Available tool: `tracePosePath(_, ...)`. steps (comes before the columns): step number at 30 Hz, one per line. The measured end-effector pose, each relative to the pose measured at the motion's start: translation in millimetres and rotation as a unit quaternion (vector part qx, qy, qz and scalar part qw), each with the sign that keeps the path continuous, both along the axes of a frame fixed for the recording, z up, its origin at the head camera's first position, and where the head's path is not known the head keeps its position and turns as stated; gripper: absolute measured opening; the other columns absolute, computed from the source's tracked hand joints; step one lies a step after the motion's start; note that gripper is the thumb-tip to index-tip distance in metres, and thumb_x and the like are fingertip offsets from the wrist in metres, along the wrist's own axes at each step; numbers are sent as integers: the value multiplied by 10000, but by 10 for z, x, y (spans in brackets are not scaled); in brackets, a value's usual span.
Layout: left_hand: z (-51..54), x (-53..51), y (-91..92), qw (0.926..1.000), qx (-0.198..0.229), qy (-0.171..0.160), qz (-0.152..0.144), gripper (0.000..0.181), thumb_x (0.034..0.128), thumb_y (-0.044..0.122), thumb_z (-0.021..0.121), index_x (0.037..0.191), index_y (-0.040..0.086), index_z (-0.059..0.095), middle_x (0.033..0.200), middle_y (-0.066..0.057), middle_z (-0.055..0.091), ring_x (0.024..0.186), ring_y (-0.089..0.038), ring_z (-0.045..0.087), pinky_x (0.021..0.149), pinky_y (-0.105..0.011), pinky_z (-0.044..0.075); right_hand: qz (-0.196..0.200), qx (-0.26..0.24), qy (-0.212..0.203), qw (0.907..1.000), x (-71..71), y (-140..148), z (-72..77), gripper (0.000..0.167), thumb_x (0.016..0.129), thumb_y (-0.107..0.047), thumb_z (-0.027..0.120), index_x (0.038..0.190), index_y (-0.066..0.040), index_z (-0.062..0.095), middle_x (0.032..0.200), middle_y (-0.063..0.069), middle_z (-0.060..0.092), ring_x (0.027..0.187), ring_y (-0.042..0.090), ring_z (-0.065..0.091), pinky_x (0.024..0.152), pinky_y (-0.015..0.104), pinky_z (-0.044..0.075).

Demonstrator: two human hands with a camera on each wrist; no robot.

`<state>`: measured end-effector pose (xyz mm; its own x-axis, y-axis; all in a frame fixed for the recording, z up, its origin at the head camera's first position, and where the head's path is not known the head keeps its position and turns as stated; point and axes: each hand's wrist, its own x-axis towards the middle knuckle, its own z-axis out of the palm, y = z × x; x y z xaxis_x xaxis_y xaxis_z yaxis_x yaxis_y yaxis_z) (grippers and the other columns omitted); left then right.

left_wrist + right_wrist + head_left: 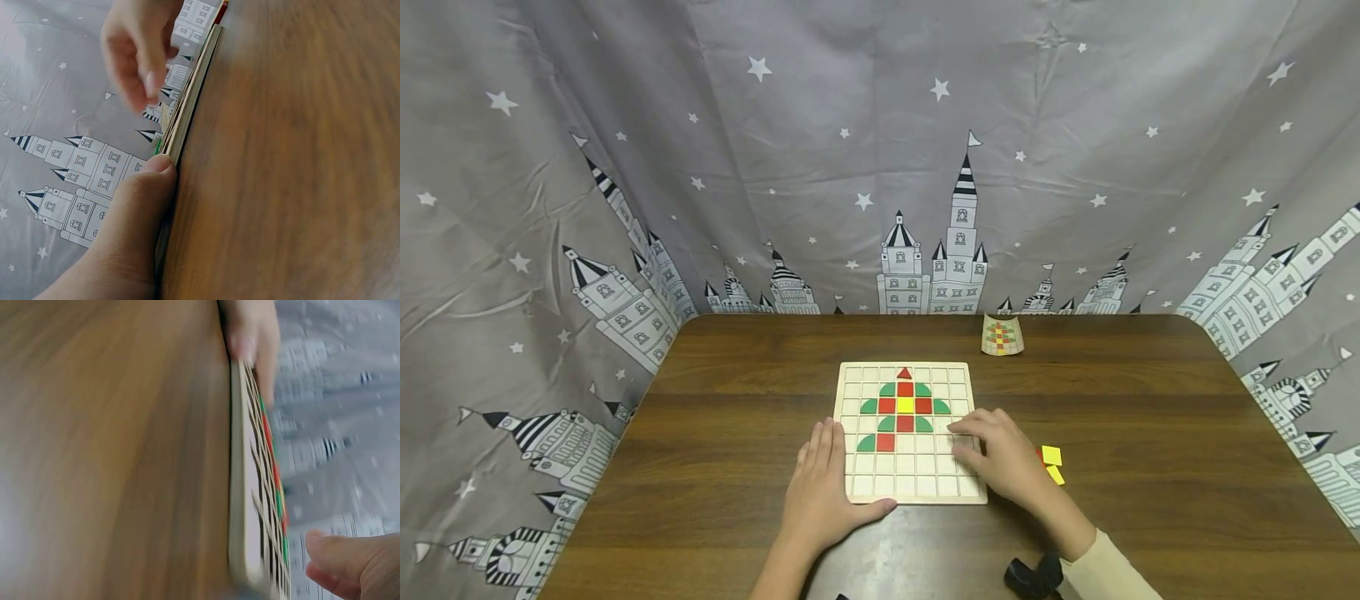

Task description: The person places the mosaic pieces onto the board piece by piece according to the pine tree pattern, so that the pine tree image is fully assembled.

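A square wooden grid board (925, 463) lies on the table, with red, green and yellow tiles in its upper and middle cells. My left hand (822, 487) rests against its left edge, fingers straight, thumb along the near edge. In the left wrist view that thumb (140, 209) touches the board's rim. Over the right side of the board is my right hand (1003, 457); I see nothing between its fingers. The right wrist view shows its thumb and fingers (344, 559) apart from the board. Beside that hand lie loose yellow tiles (1052, 456) and a partly hidden red tile (1040, 455).
A curved pattern card (1002, 337) with a matching coloured figure stands at the table's back edge. Near the right forearm is a black object (1033, 577), perhaps a strap. Behind the wooden table (1150, 433) hangs a grey curtain (820, 108) printed with castles and stars.
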<state>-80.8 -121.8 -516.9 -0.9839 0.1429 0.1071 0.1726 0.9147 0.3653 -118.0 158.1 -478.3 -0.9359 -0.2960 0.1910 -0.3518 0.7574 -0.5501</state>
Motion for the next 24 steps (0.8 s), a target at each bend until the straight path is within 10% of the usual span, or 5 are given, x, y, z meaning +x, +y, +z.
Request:
tracePosePath(13,-31,-10,-8,10000,-50,40,-33,1355,628,892,612,1560,-13,226,1649,-178,197,1539,-338,179,1221,-505,257,-787,364,-416,9954,231,1184,-51,450,903,-234,727,1319,-85,643,1141,45,645,967,224,499,739,308,410)
tracePosePath(24,-20,-2,-3,10000,-33,-13,-28,1352,634,887,614,1564,-9,212,1653,-173,179,1540,-346,169,1213,-524,263,-799,206,-418,9957,297,1291,-184,435,926,-339,695,1301,-121,665,1092,20,615,1004,249,509,752,341,424)
